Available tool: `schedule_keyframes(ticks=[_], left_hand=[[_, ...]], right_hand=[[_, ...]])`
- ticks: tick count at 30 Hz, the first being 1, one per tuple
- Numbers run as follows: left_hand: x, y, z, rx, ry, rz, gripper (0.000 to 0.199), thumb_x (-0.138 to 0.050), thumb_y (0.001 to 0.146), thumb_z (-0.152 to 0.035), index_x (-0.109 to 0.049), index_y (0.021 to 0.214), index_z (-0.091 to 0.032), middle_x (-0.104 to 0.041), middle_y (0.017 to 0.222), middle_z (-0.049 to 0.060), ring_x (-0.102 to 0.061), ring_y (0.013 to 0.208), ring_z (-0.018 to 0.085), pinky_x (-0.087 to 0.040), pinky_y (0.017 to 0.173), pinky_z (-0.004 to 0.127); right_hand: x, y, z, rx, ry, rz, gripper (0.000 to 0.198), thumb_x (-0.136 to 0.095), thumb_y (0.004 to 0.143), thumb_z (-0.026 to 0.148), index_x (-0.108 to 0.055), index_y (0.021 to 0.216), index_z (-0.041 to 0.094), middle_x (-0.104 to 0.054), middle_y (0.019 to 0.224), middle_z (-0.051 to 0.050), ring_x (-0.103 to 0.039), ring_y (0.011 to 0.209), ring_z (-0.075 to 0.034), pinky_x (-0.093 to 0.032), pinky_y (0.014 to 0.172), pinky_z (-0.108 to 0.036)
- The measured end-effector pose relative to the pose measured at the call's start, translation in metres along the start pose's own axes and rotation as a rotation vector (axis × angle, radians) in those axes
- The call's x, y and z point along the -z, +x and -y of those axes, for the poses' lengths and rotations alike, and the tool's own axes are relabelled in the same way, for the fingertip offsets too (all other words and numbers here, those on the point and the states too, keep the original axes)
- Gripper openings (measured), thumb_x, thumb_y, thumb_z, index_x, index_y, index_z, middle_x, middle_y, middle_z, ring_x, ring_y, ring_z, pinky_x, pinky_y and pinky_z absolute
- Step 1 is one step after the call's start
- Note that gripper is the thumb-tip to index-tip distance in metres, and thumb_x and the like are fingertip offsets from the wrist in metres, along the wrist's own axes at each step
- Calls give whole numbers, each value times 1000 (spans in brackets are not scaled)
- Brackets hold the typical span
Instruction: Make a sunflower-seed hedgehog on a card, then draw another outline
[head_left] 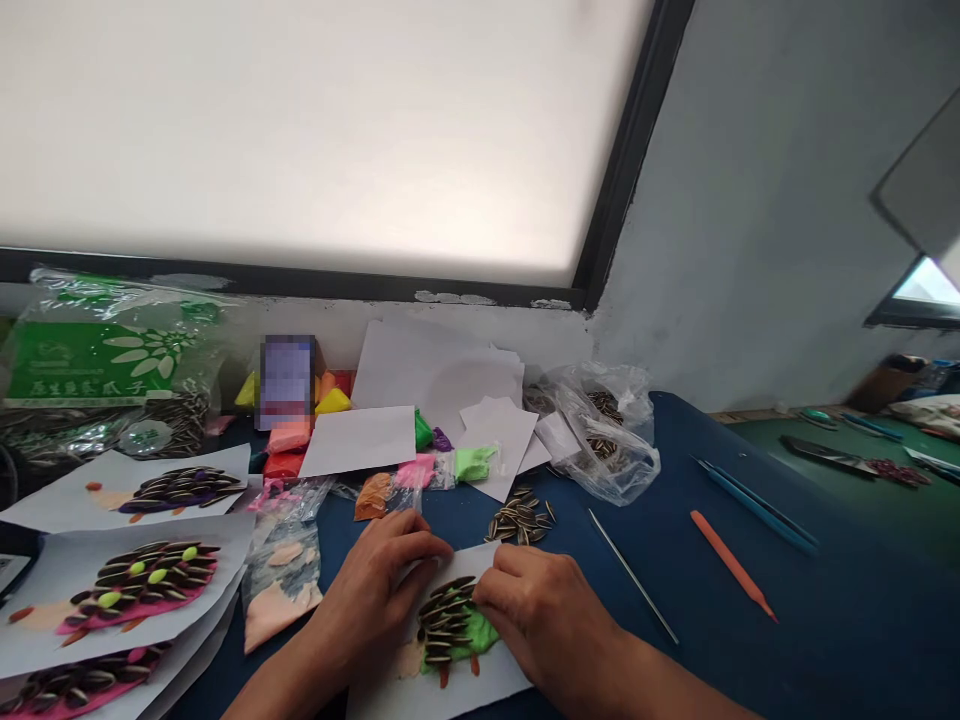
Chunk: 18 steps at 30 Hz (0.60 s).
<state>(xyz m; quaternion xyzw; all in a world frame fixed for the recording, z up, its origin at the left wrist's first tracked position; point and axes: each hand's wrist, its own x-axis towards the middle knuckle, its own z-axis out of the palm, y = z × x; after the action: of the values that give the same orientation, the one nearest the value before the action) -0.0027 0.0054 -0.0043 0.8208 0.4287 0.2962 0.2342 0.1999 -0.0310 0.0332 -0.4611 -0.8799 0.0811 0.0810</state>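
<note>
A white paper sheet [442, 700] lies in front of me, bearing a clay hedgehog with a bright green body [480, 632]. Rows of striped sunflower seeds [444, 622] cover the left part of that body. My right hand [536, 605] is closed in a pinch at the green clay's upper right; whatever is between its fingertips is hidden. At the paper's left side, my left hand [390, 575] is curled with thumb and fingers together, near the seeds; I cannot make out anything in it. A pile of loose sunflower seeds [521, 517] sits just beyond the paper.
Finished-looking hedgehog pictures [150, 590] lie at left beside a clay bag [277, 600]. Behind are a big seed bag [105, 370], a phone [287, 380], white papers [435, 370] and a clear seed bag [611, 430]. Rightward lie a metal rod [634, 577], an orange tool [731, 562] and blue tweezers [754, 505].
</note>
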Motion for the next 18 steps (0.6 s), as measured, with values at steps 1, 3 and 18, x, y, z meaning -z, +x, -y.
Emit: schedule_keyframes(ticks=[1,3,18], left_hand=[[0,0,0,-2,1,-1,27,-45,93,-27,-71,85,-23,-60,83,4,-56,78,19,-43,69,31],[0,0,1,-5,-2,2,28,-44,93,-29,-71,85,-23,-61,83,5,-56,78,20,-44,69,31],[-4,-2,9,-1,-8,3,27,-44,91,-26,-72,91,-27,-60,88,5,-56,83,21,-44,74,33]], right_hand=[[1,-1,0,-5,9,-13,18,-54,90,15,-59,72,17,-62,76,-1,-58,68,-12,-32,56,-23],[5,-2,-1,-17,16,-43,15,-56,89,18,-59,74,18,-63,76,0,-58,68,-12,-33,57,-24],[28,2,-16,26,205,-39,20,-52,92,16,-72,92,20,-62,86,-2,-59,76,-12,-40,64,-21]])
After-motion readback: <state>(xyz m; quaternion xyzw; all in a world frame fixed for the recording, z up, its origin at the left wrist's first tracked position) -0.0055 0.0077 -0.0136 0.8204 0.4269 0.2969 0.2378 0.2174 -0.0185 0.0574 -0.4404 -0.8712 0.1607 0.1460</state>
